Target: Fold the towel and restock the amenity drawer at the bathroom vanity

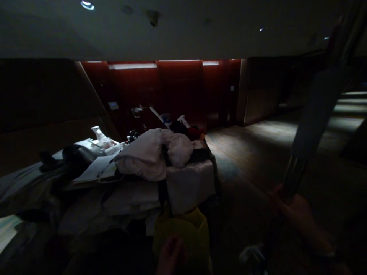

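1. Right hand (pixel 289 208): closed around a long pole (pixel 315 110) that rises steeply to the upper right corner of the view; the grip sits on the shiny metal section, just below a wider, dull grey sleeve on the shaft.
2. Left hand (pixel 170 254): at the bottom edge, its fingers against a yellow cloth (pixel 186 233); the dim light does not show whether the fingers pinch the cloth or merely touch it.
3. Cart (pixel 189 183): directly ahead of the left hand, draped in white and heaped with white linen (pixel 151 152); an open paper pad (pixel 97 168) lies on top to the left.
4. Background: red wall panels (pixel 172 88) lit from above, and a dark wooden floor (pixel 258 145) extending to the right.
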The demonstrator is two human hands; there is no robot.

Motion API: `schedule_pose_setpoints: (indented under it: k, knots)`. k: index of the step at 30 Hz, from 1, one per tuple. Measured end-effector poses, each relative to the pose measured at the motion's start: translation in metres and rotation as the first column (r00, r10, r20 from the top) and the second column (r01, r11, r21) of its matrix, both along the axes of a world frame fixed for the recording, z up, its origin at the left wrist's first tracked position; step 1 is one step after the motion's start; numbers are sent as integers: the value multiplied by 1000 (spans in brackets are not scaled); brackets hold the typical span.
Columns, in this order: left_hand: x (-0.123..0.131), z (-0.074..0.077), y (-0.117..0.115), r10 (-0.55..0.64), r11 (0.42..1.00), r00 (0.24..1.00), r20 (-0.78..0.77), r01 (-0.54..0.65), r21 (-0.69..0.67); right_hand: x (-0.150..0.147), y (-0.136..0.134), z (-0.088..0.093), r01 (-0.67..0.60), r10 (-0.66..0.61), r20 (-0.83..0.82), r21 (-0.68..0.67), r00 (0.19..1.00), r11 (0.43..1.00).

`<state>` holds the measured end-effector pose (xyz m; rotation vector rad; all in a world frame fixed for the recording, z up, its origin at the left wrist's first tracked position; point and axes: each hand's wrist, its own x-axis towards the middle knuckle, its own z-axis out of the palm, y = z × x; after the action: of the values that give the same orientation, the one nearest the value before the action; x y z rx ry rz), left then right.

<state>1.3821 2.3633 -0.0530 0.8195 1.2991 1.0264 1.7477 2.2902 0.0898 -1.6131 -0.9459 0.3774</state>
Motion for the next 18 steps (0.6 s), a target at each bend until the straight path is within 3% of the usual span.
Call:
schedule_pose_setpoints:
  k: [4,6,9,13,18]
  knots:
    - [119,55,83,-220,962,961,169,185,199,30,44,25,112,-111,-12,45,994,993]
    - [172,75,125,-266,898,960,85,215,383,44,65,39,111,-110,-16,91,994,990]
    - [236,97,188,-209,799,972,-105,231,555,62,92,58,83,-78,-36,153,996,985]
    - [289,109,250,-49,755,956,-289,225,616,86,118,76,67,-58,-48,215,997,974]
    - [314,108,289,126,717,877,-464,242,653,123,148,85,107,-114,7,299,993,948]
